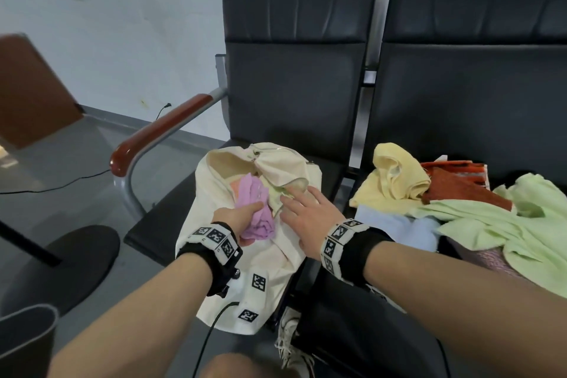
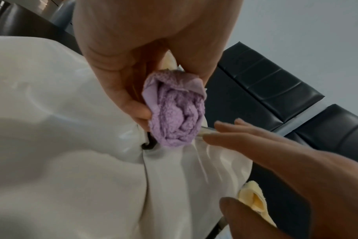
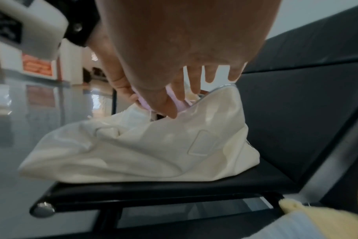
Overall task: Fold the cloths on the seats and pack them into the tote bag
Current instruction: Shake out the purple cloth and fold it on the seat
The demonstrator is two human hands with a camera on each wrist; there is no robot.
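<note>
A: The tote bag (image 1: 221,258), cream canvas, lies slumped on the left seat (image 1: 153,224), mouth open toward the backrest.

B: And the cloth?

A: A purple cloth (image 1: 256,209), bunched into a roll, sits at the bag's mouth. The left hand (image 1: 236,218) grips it, fingers and thumb clamped round the roll. The left wrist view shows that clearly, with the roll's end facing the lens; the head view shows only the back of the hand.

B: The right hand (image 1: 310,218)?

A: Fingers straight and spread, lying flat on the bag's rim beside the purple roll. The right wrist view is blurred, so whether the thumb presses the cloth or only the canvas I can't tell.

B: Anything else?

A: The head view alone shows the right seat (image 1: 383,331): a yellow cloth (image 1: 395,181), an orange cloth (image 1: 454,187), a light green cloth (image 1: 506,224) and a pale blue cloth (image 1: 399,224) lie heaped there, unfolded. It also shows something orange and green inside the bag.
</note>
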